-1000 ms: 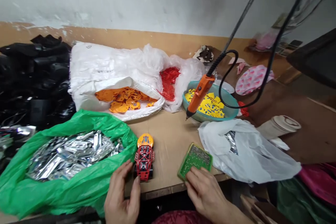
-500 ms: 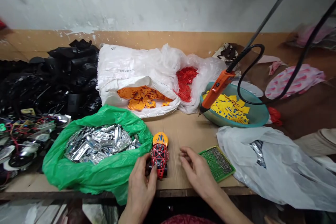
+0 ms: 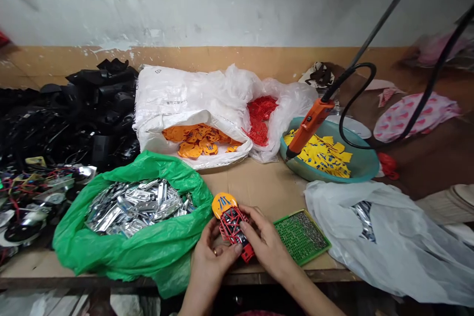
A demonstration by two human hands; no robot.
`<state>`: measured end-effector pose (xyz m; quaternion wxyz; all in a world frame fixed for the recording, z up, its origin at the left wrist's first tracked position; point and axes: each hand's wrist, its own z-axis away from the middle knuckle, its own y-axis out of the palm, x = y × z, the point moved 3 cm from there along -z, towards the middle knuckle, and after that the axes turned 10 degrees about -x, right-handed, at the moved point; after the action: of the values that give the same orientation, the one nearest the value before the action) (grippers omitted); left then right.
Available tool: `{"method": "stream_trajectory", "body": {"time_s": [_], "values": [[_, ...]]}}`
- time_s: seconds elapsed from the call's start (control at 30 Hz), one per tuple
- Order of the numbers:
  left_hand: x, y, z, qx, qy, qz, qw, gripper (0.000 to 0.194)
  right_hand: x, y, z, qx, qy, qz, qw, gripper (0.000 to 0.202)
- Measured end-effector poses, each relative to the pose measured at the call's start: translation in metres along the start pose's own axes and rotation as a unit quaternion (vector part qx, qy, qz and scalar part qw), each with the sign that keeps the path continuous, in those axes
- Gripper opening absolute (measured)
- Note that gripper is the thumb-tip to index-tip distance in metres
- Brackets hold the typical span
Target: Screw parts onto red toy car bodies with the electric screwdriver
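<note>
Between my two hands is a small toy car [image 3: 232, 224] with a red lattice frame, a black body and a round orange-yellow piece at its far end. It is tilted, its far end pointing left. My left hand [image 3: 213, 256] grips its left side and near end, a ring on one finger. My right hand [image 3: 264, 237] closes on its right side, thumb on top of the frame. Just right of my right hand lies a green tray [image 3: 292, 242] with small screws [image 3: 311, 227] heaped on its right side. The fingertips beneath the car are hidden.
A green bag [image 3: 148, 252] of shiny metal parts stands left. Behind are a white sack [image 3: 177, 94] of orange pieces and a bag with red parts [image 3: 262, 113]. An orange electric screwdriver [image 3: 311, 126] hangs by a teal basin [image 3: 355, 168] of yellow pieces. Black parts [image 3: 99, 103] pile up far left.
My right hand has moved left and taken hold of the toy car, which only my left hand held before. The car has turned so its near end swings right.
</note>
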<state>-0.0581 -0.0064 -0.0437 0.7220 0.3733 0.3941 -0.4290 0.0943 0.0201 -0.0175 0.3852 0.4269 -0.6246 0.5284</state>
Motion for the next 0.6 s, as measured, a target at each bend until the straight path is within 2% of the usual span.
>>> {"method": "stream_trajectory", "body": {"time_s": [0.17,0.23,0.33,0.5,0.6], "values": [[-0.013,0.015,0.004,0.036,-0.09,0.065,0.993,0.062,0.015,-0.011,0.004,-0.006,-0.019,-0.022,1.0,0.036],[-0.015,0.022,0.006,0.045,-0.125,0.065,0.989,0.059,0.018,-0.014,0.006,-0.007,-0.033,-0.025,0.999,0.037],[-0.015,0.031,0.009,0.054,-0.14,0.052,0.987,0.065,0.016,-0.016,0.009,-0.007,-0.038,-0.029,0.999,0.034],[-0.015,0.041,0.013,0.029,-0.134,0.078,0.988,0.078,0.019,-0.025,0.02,-0.02,-0.022,-0.024,0.999,0.039],[-0.014,0.047,0.014,0.039,-0.186,0.069,0.979,0.077,0.029,-0.036,0.025,-0.019,-0.042,-0.001,0.999,0.043]]}}
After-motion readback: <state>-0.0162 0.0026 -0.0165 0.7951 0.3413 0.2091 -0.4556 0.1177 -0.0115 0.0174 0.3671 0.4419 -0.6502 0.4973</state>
